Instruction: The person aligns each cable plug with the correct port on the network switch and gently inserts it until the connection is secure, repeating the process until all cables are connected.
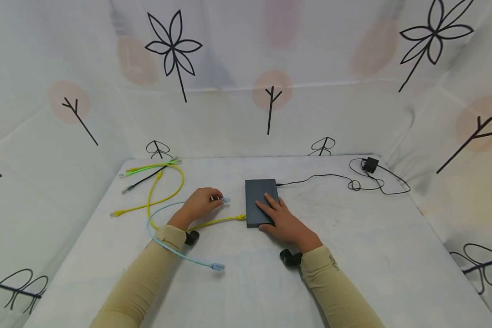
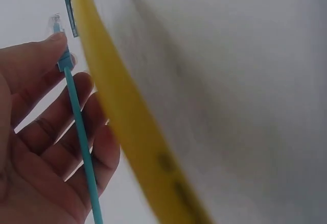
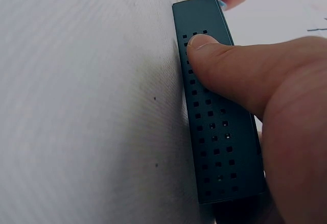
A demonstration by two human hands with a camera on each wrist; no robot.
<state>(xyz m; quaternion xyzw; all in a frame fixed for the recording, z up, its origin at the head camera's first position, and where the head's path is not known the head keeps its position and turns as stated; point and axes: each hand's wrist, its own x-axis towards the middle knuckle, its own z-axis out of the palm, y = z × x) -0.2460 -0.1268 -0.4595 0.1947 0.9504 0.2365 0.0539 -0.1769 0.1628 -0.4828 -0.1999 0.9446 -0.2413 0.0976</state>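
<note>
My left hand (image 1: 200,203) pinches one plug of a light blue network cable between thumb and fingertips, left of the dark grey network switch (image 1: 252,193). In the left wrist view the blue plug (image 2: 65,60) points away from the palm, its clear tip exposed. My right hand (image 1: 287,224) rests on the switch with fingers spread over its top. The right wrist view has the thumb (image 3: 219,63) against the switch's perforated side (image 3: 217,147). A yellow cable's plug (image 1: 241,217) sits at the switch's left side. The blue cable's other plug (image 1: 217,267) lies on the table nearer me.
More yellow, green and black cables (image 1: 145,177) lie at the back left. From the switch's far right corner a thin black cord (image 1: 311,176) runs to a black power adapter (image 1: 370,165) at the back right. Patterned white cloth (image 1: 229,114) walls surround the white table.
</note>
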